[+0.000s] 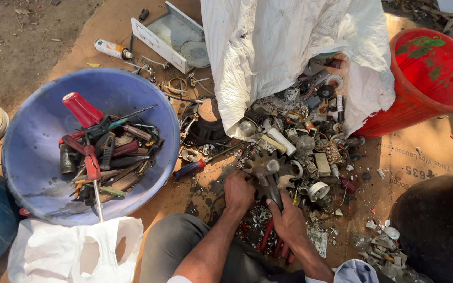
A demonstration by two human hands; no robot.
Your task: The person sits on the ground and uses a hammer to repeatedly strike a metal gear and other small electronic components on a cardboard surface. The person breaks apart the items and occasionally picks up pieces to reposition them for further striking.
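Sorting old metal bits on the ground.
At nine o'clock a blue bowl [32,157] holds screwdrivers [111,152]. At six, the left hand [238,191] is curled tight on a dark gear [255,160], and the right hand [289,222] is closed around red-handled pliers [273,243]. A white sack [268,47] spills scrap [310,136] at twelve, beside a red tub [425,84] at two.
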